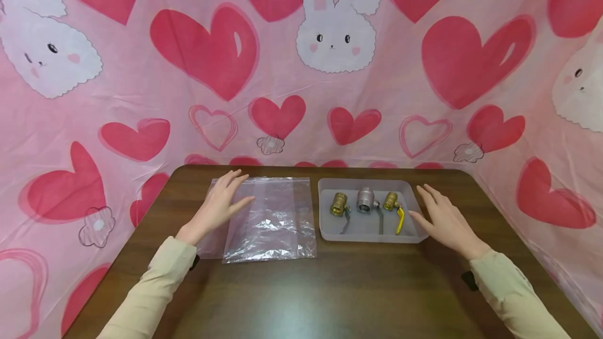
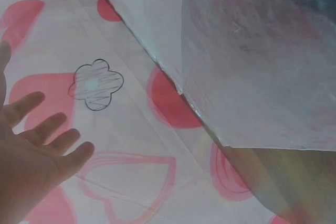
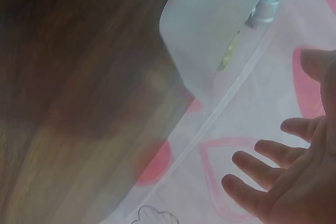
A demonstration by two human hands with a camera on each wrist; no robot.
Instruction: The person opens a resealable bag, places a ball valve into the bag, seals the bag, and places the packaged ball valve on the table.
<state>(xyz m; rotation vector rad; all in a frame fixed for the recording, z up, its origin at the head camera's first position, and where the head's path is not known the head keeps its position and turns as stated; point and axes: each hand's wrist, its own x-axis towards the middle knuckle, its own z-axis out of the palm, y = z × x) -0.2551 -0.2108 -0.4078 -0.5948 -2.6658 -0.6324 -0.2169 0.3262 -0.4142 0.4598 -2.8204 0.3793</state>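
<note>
Over the left edge of a clear plastic zip bag [image 1: 273, 218], my left hand [image 1: 219, 205] hovers with its fingers spread and nothing in them. Another clear sheet or bag seems to lie partly under it. To the right stands a translucent plastic tray [image 1: 363, 237] holding three ball valves: a brass one [image 1: 338, 204] with a grey lever, a silver one [image 1: 365, 200] with a grey lever, and a smaller brass one [image 1: 390, 201] with a yellow lever. Beside the tray's right side, my right hand [image 1: 445, 221] is held out, fingers extended and holding nothing.
Bag and tray lie side by side on a brown wooden table [image 1: 301, 297], toward its far edge. A pink cloth [image 1: 320, 88] with hearts and rabbits hangs behind the table and along both sides.
</note>
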